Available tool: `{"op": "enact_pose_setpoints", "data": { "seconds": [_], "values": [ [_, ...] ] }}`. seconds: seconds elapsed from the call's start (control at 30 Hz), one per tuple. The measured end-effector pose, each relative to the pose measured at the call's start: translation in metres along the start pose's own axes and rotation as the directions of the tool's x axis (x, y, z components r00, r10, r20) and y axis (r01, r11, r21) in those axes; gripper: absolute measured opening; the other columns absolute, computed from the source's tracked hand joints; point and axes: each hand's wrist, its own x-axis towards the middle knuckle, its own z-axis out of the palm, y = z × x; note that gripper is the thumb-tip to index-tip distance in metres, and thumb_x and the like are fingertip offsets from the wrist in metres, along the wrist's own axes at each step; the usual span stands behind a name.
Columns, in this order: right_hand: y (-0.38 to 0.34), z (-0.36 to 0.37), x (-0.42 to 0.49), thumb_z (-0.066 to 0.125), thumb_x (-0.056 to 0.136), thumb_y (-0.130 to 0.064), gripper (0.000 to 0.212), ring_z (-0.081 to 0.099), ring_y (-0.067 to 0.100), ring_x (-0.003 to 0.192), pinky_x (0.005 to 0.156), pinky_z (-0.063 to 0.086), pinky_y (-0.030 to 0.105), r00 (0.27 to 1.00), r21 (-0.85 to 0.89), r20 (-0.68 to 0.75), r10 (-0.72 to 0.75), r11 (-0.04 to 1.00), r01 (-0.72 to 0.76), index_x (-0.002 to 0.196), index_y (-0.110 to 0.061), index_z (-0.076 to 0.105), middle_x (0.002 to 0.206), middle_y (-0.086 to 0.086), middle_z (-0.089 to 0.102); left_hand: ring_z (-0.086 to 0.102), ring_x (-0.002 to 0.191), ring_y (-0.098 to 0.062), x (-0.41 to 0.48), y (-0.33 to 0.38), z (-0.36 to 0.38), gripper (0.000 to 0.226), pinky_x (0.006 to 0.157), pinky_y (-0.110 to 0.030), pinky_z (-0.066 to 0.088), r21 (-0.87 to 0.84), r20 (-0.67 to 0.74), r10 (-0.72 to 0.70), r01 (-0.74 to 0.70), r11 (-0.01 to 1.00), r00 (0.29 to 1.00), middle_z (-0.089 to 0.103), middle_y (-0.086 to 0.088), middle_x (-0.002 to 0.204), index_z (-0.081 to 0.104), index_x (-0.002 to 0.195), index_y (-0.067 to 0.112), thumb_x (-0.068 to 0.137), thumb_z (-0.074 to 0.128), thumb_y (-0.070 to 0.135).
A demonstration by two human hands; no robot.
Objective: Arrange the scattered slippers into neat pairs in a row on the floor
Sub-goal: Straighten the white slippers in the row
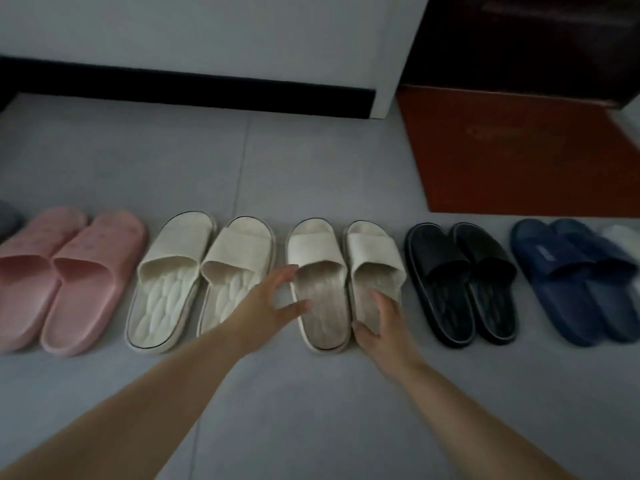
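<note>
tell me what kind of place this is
Probably a home entryway: a red doormat lies before a dark door, and slipper pairs line the grey tiled floor along a white wall with a black baseboard.

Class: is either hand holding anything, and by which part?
No firm grip: left hand open beside the beige slippers; right hand rests on one's heel.

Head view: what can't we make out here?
- Grey slipper, far left: cut off by the frame edge, so no partner is visible.
- Pale slipper, far right: cut by the edge and overlapped by the navy pair.
- Right hand on the beige slipper: grip unclear, as the palm side is hidden.
- Print on the red mat: too blurred and dim to read.
</note>
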Motion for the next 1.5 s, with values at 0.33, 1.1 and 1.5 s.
{"op": "enact_pose_setpoints", "data": {
  "seconds": [0.33, 1.1, 1.5],
  "values": [
    [0.053, -0.050, 0.049, 0.053, 0.087, -0.017, 0.052, 0.012, 0.022, 0.143, 0.112, 0.020, 0.030, 0.997, -0.031, 0.065, -0.044, 0.998, 0.046, 0.136, -0.030, 0.041, 0.158, -0.004, -0.007, 0.017, 0.143, -0.022, 0.084, 0.074, 0.040, 0.053, 0.118, -0.041, 0.017, 0.468, 0.056, -0.017, -0.011, 0.884, 0.998, 0.024, -0.004, 0.151, 0.048, 0.128, 0.040, 0.079, 0.066, 0.044],
    [0.091, -0.112, 0.050, 0.054, 0.083, -0.002, 0.028, 0.038, 0.020, 0.132, 0.103, 0.023, 0.016, 0.934, 0.034, -0.287, -0.213, 0.972, 0.232, 0.105, -0.013, 0.068, 0.143, 0.008, 0.039, 0.032, 0.137, -0.024, 0.081, 0.035, 0.065, 0.076, 0.115, -0.047, 0.025, 0.288, -0.057, -0.086, 0.099, 0.952, 0.995, 0.048, 0.041, 0.094, 0.032, 0.138, 0.041, 0.072, 0.062, 0.061],
    [0.137, -0.143, 0.089, 0.070, 0.079, -0.017, 0.036, 0.055, 0.013, 0.095, 0.079, 0.039, 0.024, 0.923, 0.506, -0.236, 0.305, 0.849, -0.151, 0.107, -0.017, 0.047, 0.119, 0.005, 0.060, 0.031, 0.134, -0.027, 0.070, 0.067, 0.104, 0.062, 0.111, -0.051, 0.028, 0.415, -0.009, 0.002, 0.002, 0.910, 1.000, 0.045, 0.000, 0.139, 0.036, 0.136, 0.042, 0.079, 0.056, 0.057]
  ]
}}
